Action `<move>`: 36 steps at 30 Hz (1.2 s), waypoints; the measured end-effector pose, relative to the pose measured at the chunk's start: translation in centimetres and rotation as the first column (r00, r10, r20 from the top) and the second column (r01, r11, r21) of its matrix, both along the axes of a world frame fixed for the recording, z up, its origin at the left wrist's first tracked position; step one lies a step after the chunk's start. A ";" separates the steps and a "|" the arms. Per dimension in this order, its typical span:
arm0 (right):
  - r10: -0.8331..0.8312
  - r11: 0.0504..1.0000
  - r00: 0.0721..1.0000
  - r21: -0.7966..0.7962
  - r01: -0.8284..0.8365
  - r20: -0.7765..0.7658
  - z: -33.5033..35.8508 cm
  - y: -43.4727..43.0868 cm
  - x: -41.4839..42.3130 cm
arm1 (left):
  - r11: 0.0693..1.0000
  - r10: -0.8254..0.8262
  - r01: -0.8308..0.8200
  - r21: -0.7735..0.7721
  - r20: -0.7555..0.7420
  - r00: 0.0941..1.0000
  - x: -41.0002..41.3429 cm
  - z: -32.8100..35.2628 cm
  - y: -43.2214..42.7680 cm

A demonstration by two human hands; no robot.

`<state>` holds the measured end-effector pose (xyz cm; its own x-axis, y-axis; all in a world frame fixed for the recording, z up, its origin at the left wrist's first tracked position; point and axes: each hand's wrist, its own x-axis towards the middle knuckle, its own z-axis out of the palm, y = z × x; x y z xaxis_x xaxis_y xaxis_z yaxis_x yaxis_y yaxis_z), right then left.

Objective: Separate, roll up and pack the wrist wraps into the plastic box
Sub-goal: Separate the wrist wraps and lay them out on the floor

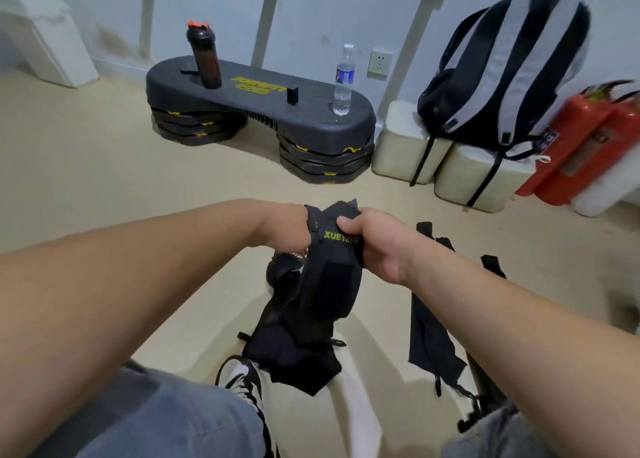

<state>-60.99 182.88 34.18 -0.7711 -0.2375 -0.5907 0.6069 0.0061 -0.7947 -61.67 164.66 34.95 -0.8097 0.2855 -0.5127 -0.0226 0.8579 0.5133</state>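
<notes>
Holding a black wrist wrap (pixel 332 281) up above the floor (pixel 104 166), both hands clenched on it. Pinching its top by the yellow lettering with the right hand (pixel 375 246), fingers (pixel 349 226) curled over the fabric – clutching its left edge with the left hand (pixel 287 230), grip mostly hidden. Dangling onto a tangle of black wraps (pixel 291 353), with another wrap (pixel 429 333) flat on the floor, just right.

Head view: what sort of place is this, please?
Probably a small gym or workout room: a black step platform on stacked risers, a shaker bottle standing on it, and black wrist wraps.
</notes>
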 end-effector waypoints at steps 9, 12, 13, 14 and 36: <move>0.030 0.962 0.999 -0.272 -0.022 0.025 3.1 1.7 4.4 | 0.954 0.218 -0.192 0.229 -0.094 0.971 3.3 -0.1 0.2; 0.036 0.954 0.999 -0.299 -0.030 0.014 2.8 2.0 4.9 | 0.923 0.164 -0.165 0.348 0.031 0.986 3.0 -0.7 0.1; 0.034 0.954 0.999 -0.297 -0.031 0.005 2.8 2.0 4.7 | 0.919 0.119 -0.134 0.371 0.061 0.991 2.9 -0.6 0.3; 0.024 0.961 1.000 -0.276 -0.026 -0.010 2.8 2.1 4.5 | 0.923 0.084 -0.108 0.368 0.080 0.993 2.8 -0.6 0.5; -0.018 0.993 0.976 -0.117 -0.007 -0.217 2.9 4.3 2.6 | 0.964 -0.058 0.072 -0.257 0.062 0.996 0.7 0.1 0.9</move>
<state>-58.39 187.19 37.08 -0.8794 -0.2900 -0.3775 0.4195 -0.0970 -0.9026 -60.93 165.57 35.02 -0.7635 0.1886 -0.6177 0.0162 0.9617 0.2737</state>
